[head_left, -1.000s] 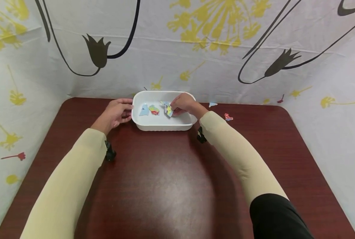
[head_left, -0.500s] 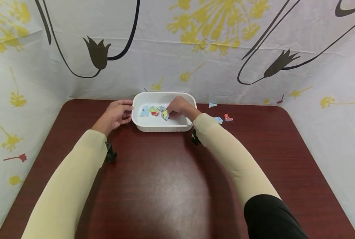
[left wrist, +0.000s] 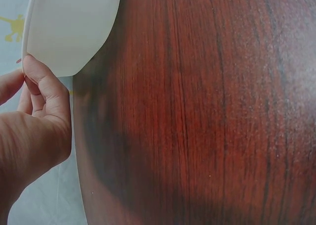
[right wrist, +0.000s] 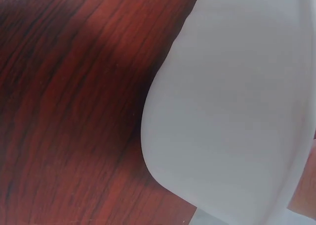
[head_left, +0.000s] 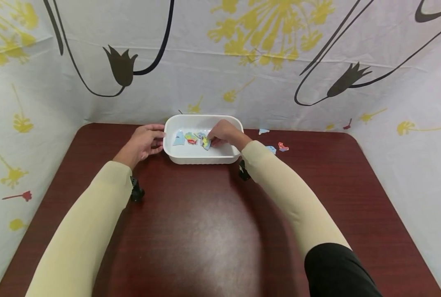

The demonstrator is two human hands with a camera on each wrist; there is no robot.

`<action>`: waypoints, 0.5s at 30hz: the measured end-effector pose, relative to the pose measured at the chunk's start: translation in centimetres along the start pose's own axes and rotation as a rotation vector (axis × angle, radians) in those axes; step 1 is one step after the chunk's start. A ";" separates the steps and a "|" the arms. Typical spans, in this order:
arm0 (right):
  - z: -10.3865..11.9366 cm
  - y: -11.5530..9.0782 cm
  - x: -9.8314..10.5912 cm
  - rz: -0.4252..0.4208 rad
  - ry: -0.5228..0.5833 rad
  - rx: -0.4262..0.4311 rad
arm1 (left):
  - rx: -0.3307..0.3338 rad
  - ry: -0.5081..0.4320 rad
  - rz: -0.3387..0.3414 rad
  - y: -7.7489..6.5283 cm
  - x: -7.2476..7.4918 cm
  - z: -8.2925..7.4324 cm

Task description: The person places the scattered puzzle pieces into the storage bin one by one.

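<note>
A white plastic tub [head_left: 203,160] stands at the table's far edge in the head view. Inside lie colourful puzzle pieces: a light blue one [head_left: 179,138] at left and a green, yellow and red one [head_left: 191,138] beside it. My right hand [head_left: 224,133] reaches into the tub and pinches a yellow and grey puzzle piece [head_left: 205,142] close to the middle one; its fingertips are partly hidden. With thumb and fingers my left hand [left wrist: 42,106] holds the tub's left rim. The right wrist view shows mostly the tub's outer wall [right wrist: 227,106].
Right of the tub, a light blue piece [head_left: 263,131] and a red piece [head_left: 282,147] lie on the dark wooden table [head_left: 191,231]. Another light blue piece [head_left: 271,149] is partly covered by the right sleeve. A patterned white cloth [head_left: 205,74] rises behind the table.
My right hand has moved slightly left and lowered the yellow and grey puzzle piece beside the middle one. A light blue piece now shows beside the right sleeve. My left hand stays put.
</note>
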State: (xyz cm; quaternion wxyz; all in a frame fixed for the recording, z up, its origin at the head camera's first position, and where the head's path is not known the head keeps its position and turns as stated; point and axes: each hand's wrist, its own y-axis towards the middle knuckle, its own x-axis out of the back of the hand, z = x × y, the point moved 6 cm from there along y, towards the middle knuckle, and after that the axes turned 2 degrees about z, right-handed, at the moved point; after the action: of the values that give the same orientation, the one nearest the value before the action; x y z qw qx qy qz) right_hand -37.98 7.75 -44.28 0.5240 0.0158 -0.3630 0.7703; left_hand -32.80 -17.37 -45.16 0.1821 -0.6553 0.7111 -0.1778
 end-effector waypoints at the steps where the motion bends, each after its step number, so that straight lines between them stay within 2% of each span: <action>1: 0.0 0.0 0.0 0.001 0.006 0.001 | 0.000 0.002 0.001 0.0 0.0 0.0; 9: 0.1 -0.3 0.3 -0.015 -0.025 0.015 | 0.002 0.006 0.002 -0.1 -0.2 0.1; 15: 0.2 -1.0 0.4 0.010 0.028 0.028 | -0.006 0.003 0.004 -0.2 -0.2 -0.1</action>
State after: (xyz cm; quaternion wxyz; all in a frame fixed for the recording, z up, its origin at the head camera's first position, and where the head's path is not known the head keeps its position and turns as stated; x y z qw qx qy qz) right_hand -37.44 8.11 -43.41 0.5250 0.0107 -0.3450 0.7780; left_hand -32.69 -17.23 -44.97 0.1794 -0.6544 0.7131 -0.1763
